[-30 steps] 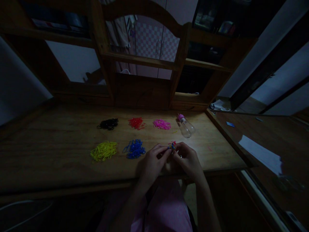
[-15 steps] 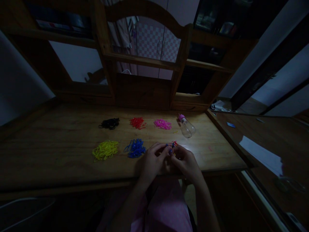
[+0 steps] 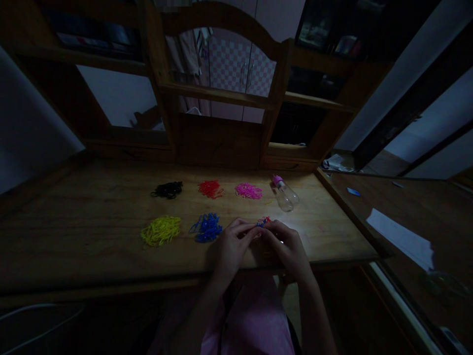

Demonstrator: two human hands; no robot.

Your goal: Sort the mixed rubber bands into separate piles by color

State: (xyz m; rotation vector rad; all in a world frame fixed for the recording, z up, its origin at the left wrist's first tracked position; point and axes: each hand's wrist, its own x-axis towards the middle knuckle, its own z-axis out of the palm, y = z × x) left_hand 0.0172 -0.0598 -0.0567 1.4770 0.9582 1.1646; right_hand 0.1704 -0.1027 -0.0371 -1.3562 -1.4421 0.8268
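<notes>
Close together over the desk's front edge, my left hand (image 3: 236, 241) and my right hand (image 3: 286, 241) pinch a small bunch of rubber bands (image 3: 263, 222) between their fingertips. Blue and red show in the bunch; the rest is hidden by the fingers. Just left of my left hand lies a pile of blue rubber bands (image 3: 207, 228). Beyond it are red bands (image 3: 210, 188) and pink bands (image 3: 249, 191). Yellow bands (image 3: 161, 230) and black bands (image 3: 167, 190) lie farther left.
A clear bottle with a pink top (image 3: 285, 193) lies on the wooden desk (image 3: 99, 212) behind my right hand. A shelf unit (image 3: 221, 140) rises at the back. On a brown surface to the right lies a white paper (image 3: 401, 237).
My fingertips have come closer together around the rubber bands, and the blue bits between them have shifted. The piles and the bottle stay where they were.
</notes>
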